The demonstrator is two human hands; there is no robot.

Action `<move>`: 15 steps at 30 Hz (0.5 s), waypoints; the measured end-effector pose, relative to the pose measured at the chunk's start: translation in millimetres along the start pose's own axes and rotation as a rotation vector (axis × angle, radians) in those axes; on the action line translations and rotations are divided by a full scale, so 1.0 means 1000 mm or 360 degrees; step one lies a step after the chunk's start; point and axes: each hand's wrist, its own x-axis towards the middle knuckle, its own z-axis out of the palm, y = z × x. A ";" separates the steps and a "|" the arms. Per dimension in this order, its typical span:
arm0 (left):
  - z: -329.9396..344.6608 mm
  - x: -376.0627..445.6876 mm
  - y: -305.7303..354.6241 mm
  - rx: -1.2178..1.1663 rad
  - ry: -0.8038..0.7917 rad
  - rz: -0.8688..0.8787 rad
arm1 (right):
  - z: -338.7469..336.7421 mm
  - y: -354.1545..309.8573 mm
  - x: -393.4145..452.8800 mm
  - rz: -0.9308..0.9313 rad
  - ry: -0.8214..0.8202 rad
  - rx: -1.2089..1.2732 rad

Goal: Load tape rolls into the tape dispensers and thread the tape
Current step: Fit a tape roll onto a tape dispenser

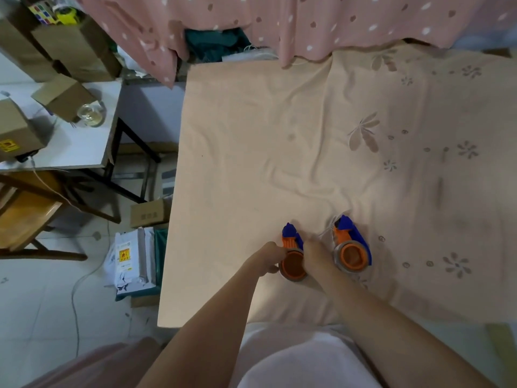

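Two blue and orange tape dispensers lie on the beige bedsheet [279, 152]. The left dispenser [292, 249] has a tape roll around its orange hub, and both hands close on it: my left hand [268, 259] grips its left side, my right hand [316, 254] its right side. The right dispenser [351, 247] rests just to the right, untouched, with a clear tape roll on its orange hub and a strip of tape leading toward its blue front end. The fingertips on the left dispenser are partly hidden.
The bed's left edge [170, 219] drops to a tiled floor with a cardboard box [149, 214] and packages. A white side table [70, 141] with boxes and a glass jar [91, 114] stands at the left. A pink curtain [279, 21] hangs across the back.
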 end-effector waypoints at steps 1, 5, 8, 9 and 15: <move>-0.001 0.001 -0.001 -0.0042 0.0011 0.0005 | -0.004 -0.005 -0.003 0.0021 0.0005 -0.0026; -0.005 0.003 -0.007 -0.0254 -0.0022 0.0008 | -0.023 -0.016 -0.015 0.0127 -0.0055 -0.0065; -0.012 0.002 -0.010 -0.0301 -0.0099 0.0023 | -0.032 -0.009 -0.014 0.0173 -0.0023 -0.0171; -0.015 0.002 -0.009 -0.0305 -0.0131 0.0035 | -0.037 -0.006 -0.015 0.0167 -0.0007 -0.0198; -0.017 -0.009 0.024 -0.0382 -0.0231 0.0139 | -0.074 0.015 -0.035 0.0232 0.0214 0.0129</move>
